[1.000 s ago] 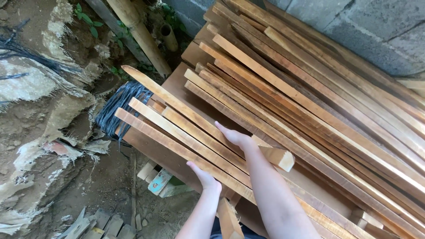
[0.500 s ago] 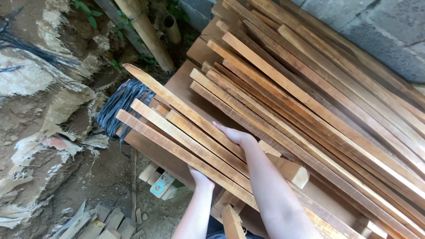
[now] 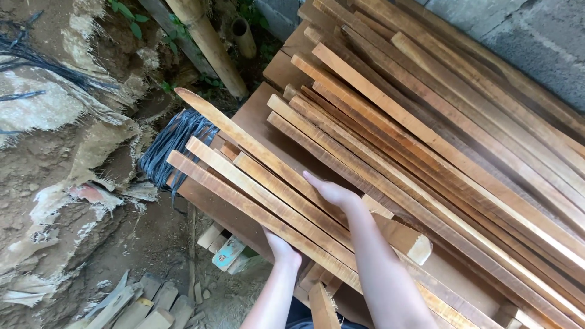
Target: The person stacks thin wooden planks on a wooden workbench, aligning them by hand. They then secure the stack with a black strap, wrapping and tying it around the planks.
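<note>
Nearest, two bare hands work a small bundle of wooden slats (image 3: 256, 176), about five that can be counted. The left hand (image 3: 281, 248) is under the bundle's near edge, its fingers hidden beneath the wood, so I cannot tell whether they are curled or straight. The right hand (image 3: 332, 194) lies on top, fingers together and flat on the slats, pressing rather than clamping. The slats' long axis runs diagonally, their free ends pointing away from the fingertips to the upper left, the longest ending in a tapered tip. They rest on a brown board (image 3: 210, 204). Beyond the right fingertips one large stack of long slats (image 3: 439, 140) runs the same diagonal. Left of the fingers sits one bundle of dark cord (image 3: 173, 143); farther off, one bamboo pole (image 3: 207, 42)
</note>
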